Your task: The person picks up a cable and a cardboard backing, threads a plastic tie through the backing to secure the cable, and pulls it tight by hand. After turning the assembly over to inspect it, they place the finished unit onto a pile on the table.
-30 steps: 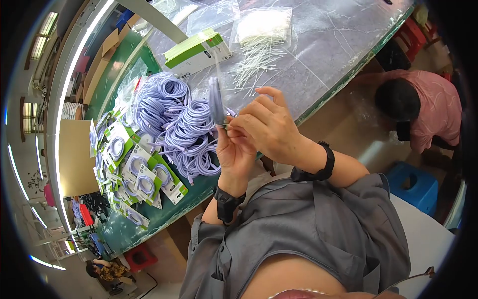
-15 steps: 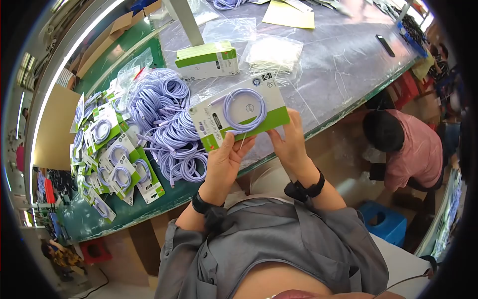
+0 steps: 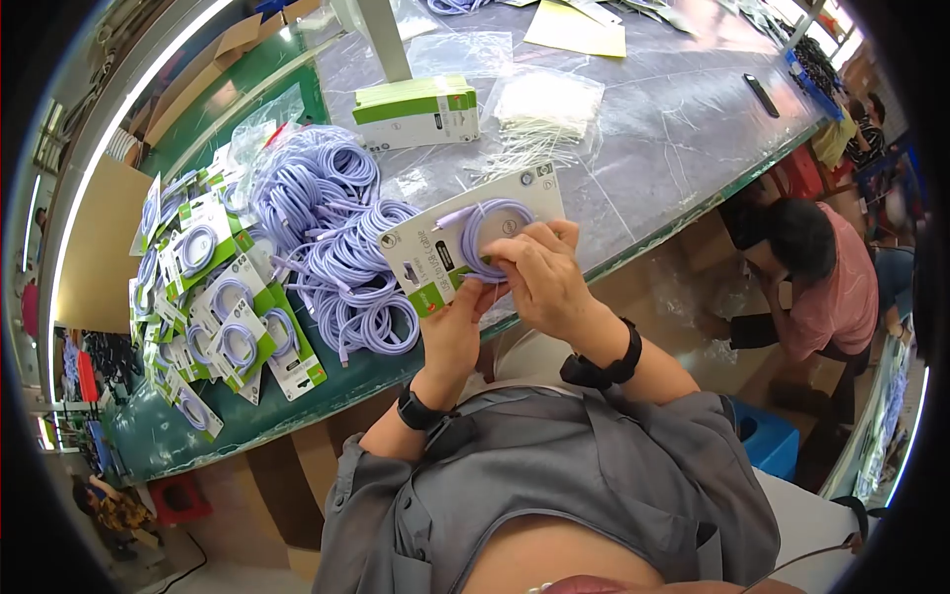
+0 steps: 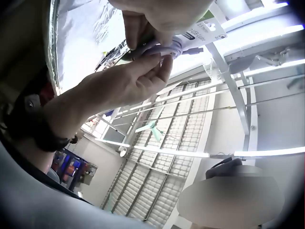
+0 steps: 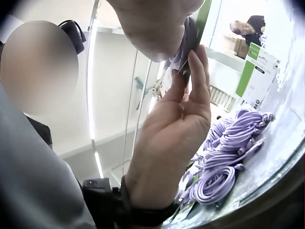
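In the head view, a white and green packaging card (image 3: 411, 259) with a coiled lilac USB cable (image 3: 473, 220) on its front is held up over the table's near edge. My left hand (image 3: 453, 332) pinches the card's lower edge between thumb and fingers. The curled fingers of my right hand (image 3: 546, 279) grip the lower right of the coil and hide that part. A thin white tie end (image 5: 182, 66) shows at my left fingertips in the right wrist view. Lilac cable loops (image 4: 176, 46) also appear between both hands in the left wrist view.
Loose coiled lilac cables (image 3: 317, 198) are heaped left of the card. Carded cables (image 3: 233, 332) pile up farther left. Behind stand a stack of cards (image 3: 416, 111) and a bag of white ties (image 3: 544, 104). A seated person (image 3: 831, 277) is at the right.
The card turned from edge-on to face me, then tilted slightly. My right hand left the tie, went to the card's right side, and now grips the coil. My left hand keeps its hold.
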`<move>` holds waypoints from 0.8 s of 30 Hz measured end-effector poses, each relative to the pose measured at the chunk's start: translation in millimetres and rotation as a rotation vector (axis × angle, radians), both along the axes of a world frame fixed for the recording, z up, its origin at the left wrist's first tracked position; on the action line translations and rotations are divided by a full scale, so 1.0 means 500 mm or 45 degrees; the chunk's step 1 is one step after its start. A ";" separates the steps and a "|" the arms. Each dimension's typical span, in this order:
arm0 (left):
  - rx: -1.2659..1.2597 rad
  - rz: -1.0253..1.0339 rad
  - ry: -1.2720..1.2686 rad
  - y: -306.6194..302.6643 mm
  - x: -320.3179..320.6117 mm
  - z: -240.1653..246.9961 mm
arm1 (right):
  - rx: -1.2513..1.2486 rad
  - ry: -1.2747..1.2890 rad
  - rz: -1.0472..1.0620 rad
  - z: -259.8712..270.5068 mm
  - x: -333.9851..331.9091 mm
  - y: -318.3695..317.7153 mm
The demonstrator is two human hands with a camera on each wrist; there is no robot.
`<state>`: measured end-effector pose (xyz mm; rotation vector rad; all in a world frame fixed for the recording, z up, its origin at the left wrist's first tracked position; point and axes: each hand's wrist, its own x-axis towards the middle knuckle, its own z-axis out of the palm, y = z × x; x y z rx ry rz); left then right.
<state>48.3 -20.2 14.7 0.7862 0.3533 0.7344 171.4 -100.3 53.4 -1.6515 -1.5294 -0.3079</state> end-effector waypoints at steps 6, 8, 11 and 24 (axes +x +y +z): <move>-0.198 -0.056 -0.053 0.040 -0.010 0.024 | 0.270 -0.199 0.053 -0.010 0.015 0.000; -0.308 -0.101 -0.045 0.037 -0.010 0.015 | 0.152 -0.491 0.035 0.000 0.011 -0.005; -0.379 -0.134 -0.070 0.018 -0.004 0.023 | 0.178 -0.556 0.032 -0.008 0.015 0.006; 1.414 0.429 -0.175 0.079 -0.014 0.060 | 0.337 0.420 0.340 0.002 -0.029 0.013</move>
